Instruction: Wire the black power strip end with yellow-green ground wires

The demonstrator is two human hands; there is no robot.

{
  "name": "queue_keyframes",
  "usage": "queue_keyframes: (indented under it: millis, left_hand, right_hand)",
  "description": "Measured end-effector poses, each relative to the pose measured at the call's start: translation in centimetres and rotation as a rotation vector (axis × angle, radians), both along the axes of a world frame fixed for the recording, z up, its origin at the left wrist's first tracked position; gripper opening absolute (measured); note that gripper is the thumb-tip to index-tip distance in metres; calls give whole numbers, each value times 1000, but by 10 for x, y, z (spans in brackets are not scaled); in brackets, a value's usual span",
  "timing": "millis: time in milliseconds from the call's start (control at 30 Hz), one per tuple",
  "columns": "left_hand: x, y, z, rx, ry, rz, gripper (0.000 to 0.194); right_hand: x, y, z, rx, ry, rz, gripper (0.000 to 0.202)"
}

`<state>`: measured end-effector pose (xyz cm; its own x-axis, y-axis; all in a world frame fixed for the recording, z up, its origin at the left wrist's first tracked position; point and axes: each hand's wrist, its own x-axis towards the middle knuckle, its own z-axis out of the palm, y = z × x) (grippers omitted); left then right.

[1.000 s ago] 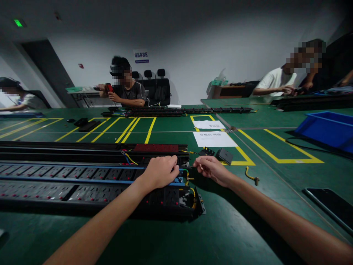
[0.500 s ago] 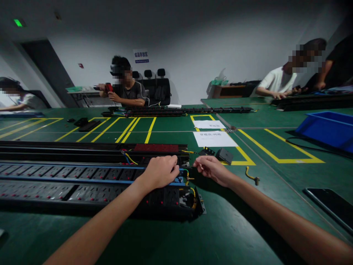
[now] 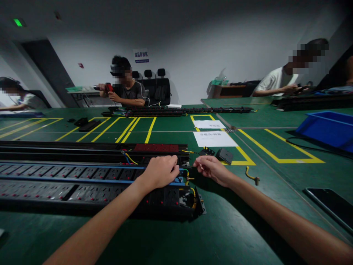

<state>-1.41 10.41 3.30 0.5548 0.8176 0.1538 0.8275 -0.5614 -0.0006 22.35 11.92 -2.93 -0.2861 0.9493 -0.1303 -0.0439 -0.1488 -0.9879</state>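
Note:
A long blue-edged power strip [image 3: 96, 173] with a row of black sockets lies across the table. My left hand [image 3: 161, 172] rests over its right end, fingers curled down onto it and partly hidden. Just right of that end, my right hand [image 3: 211, 169] is closed in a pinch; what it holds, if anything, I cannot make out. Between the hands, a yellow-green wire with a metal terminal [image 3: 190, 179] sticks out of the strip. Nearer me lies a black power strip [image 3: 91, 195], its end bracket [image 3: 200, 204] tilted. Behind is a dark rail with a red socket block [image 3: 156, 148].
Beyond my right hand sit a black box-like part [image 3: 224, 156] and paper sheets [image 3: 215, 139]. To the right are a short yellow wire [image 3: 250, 175], a phone [image 3: 331, 206] and a blue bin [image 3: 328, 129]. Co-workers sit across the table, one holding a red tool [image 3: 109, 87].
My two hands and the strips have not visibly moved. At the right, the co-worker in white has raised their hands from the dark rail, and the person behind has shifted right.

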Motion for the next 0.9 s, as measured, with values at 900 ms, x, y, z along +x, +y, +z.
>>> queue_keyframes:
  millis: [900]
  left_hand:
    - [1,-1,3,-18,0,0,19]
  right_hand:
    - [-1,-1,2,6,-14,-6,34]
